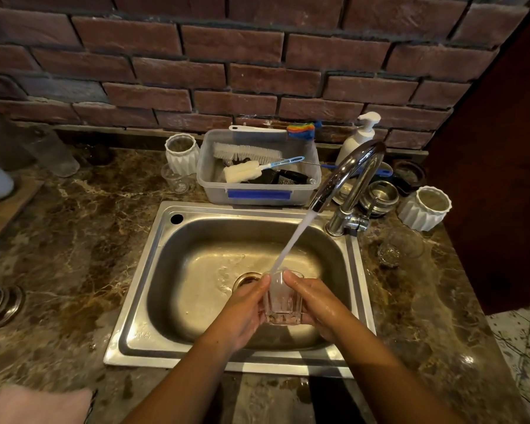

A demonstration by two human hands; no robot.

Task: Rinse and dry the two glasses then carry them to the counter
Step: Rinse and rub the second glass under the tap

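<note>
1. glass (282,301): clear, faceted, upright, held above the sink (141,301) basin close to the drain.
2. left hand (245,307): fingers (262,284) curled round the glass's left side, thumb up by the rim.
3. right hand (315,304): wet, fingers clamped on the glass's right side.
4. water stream (294,240): falls aslant from the faucet (352,169) into the glass's mouth.
5. second glass (401,246): clear, on the desk (74,240) right of the sink, near the faucet base, untouched.
6. plastic tub (257,194): behind the sink, holding brushes.
7. soap dispenser (358,139): behind the faucet, by the brick wall.
8. pink cloth (37,405): near-left corner.
</note>
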